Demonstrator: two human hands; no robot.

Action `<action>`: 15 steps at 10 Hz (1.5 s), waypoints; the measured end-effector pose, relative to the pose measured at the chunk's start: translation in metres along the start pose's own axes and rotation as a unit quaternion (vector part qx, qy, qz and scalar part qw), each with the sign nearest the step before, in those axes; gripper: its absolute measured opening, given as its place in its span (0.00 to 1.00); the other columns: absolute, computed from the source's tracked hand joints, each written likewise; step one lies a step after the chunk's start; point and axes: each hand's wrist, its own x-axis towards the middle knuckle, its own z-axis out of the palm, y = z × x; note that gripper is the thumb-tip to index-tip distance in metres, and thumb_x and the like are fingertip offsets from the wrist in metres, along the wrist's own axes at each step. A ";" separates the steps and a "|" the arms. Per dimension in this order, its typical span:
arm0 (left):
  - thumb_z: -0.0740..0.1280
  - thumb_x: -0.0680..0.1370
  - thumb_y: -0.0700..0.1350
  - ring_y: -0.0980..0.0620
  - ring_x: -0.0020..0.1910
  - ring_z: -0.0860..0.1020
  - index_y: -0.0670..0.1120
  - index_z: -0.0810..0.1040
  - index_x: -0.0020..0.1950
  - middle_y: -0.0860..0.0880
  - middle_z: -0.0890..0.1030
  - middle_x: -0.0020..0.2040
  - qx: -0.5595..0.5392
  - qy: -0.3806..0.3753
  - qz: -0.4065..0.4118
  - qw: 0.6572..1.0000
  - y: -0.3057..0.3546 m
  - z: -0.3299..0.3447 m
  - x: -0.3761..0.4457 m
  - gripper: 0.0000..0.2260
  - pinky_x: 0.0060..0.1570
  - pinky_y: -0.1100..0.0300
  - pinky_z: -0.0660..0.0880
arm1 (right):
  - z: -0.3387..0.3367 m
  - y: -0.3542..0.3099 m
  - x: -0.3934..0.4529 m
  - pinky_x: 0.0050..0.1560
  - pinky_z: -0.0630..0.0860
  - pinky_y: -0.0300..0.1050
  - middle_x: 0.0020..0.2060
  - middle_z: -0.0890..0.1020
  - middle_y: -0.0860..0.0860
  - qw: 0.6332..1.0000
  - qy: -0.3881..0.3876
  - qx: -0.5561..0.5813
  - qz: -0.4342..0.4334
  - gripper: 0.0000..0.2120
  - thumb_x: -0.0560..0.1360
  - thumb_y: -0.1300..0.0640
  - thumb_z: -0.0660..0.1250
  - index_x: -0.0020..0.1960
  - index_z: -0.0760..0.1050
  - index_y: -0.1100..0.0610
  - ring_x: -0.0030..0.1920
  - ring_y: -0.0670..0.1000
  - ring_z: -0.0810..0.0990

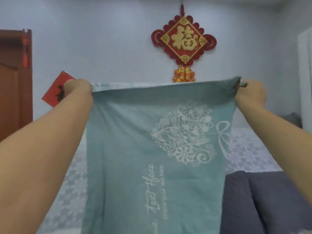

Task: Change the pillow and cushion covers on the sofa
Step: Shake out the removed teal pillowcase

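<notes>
The teal cover hangs long axis down, stretched between raised hands below the red wall knot. Left hand and right hand each pinch a top corner, equally near; grey cushion sits lower right.

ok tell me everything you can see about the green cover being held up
The cover is a soft-looking, pale teal-green fabric with a white floral heart, a bow and white lettering printed sideways. It hangs flat and upright, stretched by its top edge, which is folded over slightly. The left hand grips the top left corner and the right hand grips the top right corner. Its bottom runs out of view. It hides part of the sofa behind.
</notes>
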 end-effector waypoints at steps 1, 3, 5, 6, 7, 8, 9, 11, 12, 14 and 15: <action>0.51 0.85 0.42 0.53 0.22 0.70 0.49 0.67 0.47 0.48 0.72 0.32 -0.203 -0.081 -0.051 0.974 0.006 0.020 0.002 0.09 0.18 0.67 0.65 | -0.013 -0.008 0.004 0.41 0.64 0.50 0.47 0.81 0.66 0.998 0.062 0.029 0.004 0.13 0.78 0.61 0.56 0.44 0.78 0.62 0.44 0.62 0.76; 0.57 0.84 0.42 0.41 0.53 0.80 0.50 0.66 0.46 0.45 0.74 0.53 -0.177 -0.320 0.009 0.931 -0.011 0.074 -0.068 0.08 0.52 0.33 0.76 | -0.027 0.030 0.012 0.45 0.70 0.52 0.52 0.82 0.64 0.991 0.078 0.059 0.088 0.15 0.79 0.59 0.56 0.52 0.80 0.64 0.52 0.63 0.80; 0.59 0.84 0.42 0.43 0.49 0.77 0.49 0.69 0.45 0.43 0.74 0.50 -0.143 -0.371 -0.112 0.911 -0.135 0.170 -0.121 0.08 0.38 0.39 0.80 | -0.008 0.167 0.014 0.45 0.80 0.49 0.58 0.81 0.64 0.954 -0.121 0.123 0.245 0.04 0.78 0.60 0.63 0.51 0.76 0.58 0.49 0.59 0.83; 0.60 0.83 0.40 0.45 0.47 0.76 0.48 0.70 0.43 0.45 0.74 0.44 -0.162 -0.360 -0.135 0.909 -0.177 0.221 -0.140 0.09 0.52 0.44 0.77 | -0.022 0.196 0.011 0.56 0.74 0.48 0.65 0.75 0.67 0.958 -0.076 0.135 0.243 0.17 0.82 0.62 0.61 0.68 0.70 0.69 0.64 0.64 0.75; 0.62 0.80 0.40 0.47 0.45 0.78 0.48 0.72 0.43 0.46 0.76 0.43 -0.203 -0.345 -0.145 0.905 -0.186 0.280 -0.151 0.06 0.50 0.49 0.79 | -0.041 0.226 0.011 0.50 0.75 0.36 0.53 0.76 0.59 0.983 -0.055 0.062 0.165 0.19 0.85 0.53 0.54 0.66 0.73 0.64 0.56 0.58 0.78; 0.61 0.79 0.40 0.48 0.41 0.78 0.46 0.75 0.48 0.46 0.76 0.42 -0.220 -0.340 -0.161 0.900 -0.201 0.332 -0.170 0.04 0.46 0.53 0.79 | -0.046 0.261 0.018 0.46 0.78 0.33 0.44 0.79 0.46 0.984 -0.062 0.056 0.155 0.07 0.82 0.54 0.62 0.55 0.78 0.49 0.50 0.49 0.81; 0.62 0.79 0.40 0.47 0.40 0.79 0.45 0.75 0.48 0.46 0.77 0.43 -0.197 -0.365 -0.182 0.892 -0.236 0.352 -0.206 0.03 0.48 0.50 0.82 | -0.044 0.297 0.012 0.36 0.80 0.37 0.42 0.82 0.54 0.973 -0.139 0.009 0.185 0.09 0.80 0.60 0.66 0.54 0.82 0.63 0.40 0.51 0.83; 0.66 0.69 0.40 0.48 0.32 0.72 0.47 0.72 0.33 0.48 0.72 0.32 -0.119 -0.284 -0.251 0.918 -0.312 0.301 -0.275 0.06 0.34 0.55 0.67 | -0.033 0.356 -0.056 0.43 0.81 0.52 0.36 0.80 0.61 0.879 -0.326 -0.211 0.275 0.15 0.79 0.52 0.66 0.37 0.71 0.58 0.32 0.57 0.76; 0.65 0.74 0.40 0.50 0.30 0.70 0.47 0.72 0.33 0.48 0.72 0.32 0.057 -0.277 -0.231 0.931 -0.403 0.230 -0.310 0.09 0.31 0.56 0.66 | -0.032 0.433 -0.124 0.51 0.77 0.50 0.54 0.82 0.62 0.829 -0.356 -0.362 0.236 0.12 0.81 0.52 0.61 0.45 0.76 0.59 0.49 0.61 0.80; 0.69 0.76 0.41 0.42 0.43 0.82 0.44 0.78 0.39 0.40 0.84 0.43 0.374 -0.526 -0.277 0.712 -0.552 0.110 -0.412 0.06 0.42 0.53 0.76 | -0.042 0.525 -0.259 0.56 0.75 0.44 0.61 0.73 0.51 0.782 -0.464 -0.172 0.380 0.25 0.81 0.61 0.64 0.76 0.62 0.60 0.59 0.53 0.74; 0.71 0.74 0.45 0.44 0.52 0.80 0.50 0.75 0.61 0.46 0.81 0.58 0.394 -0.522 -0.307 0.691 -0.559 0.115 -0.437 0.16 0.49 0.54 0.76 | -0.032 0.530 -0.287 0.46 0.78 0.37 0.64 0.74 0.52 0.785 -0.444 -0.094 0.421 0.36 0.76 0.59 0.73 0.77 0.57 0.56 0.60 0.53 0.76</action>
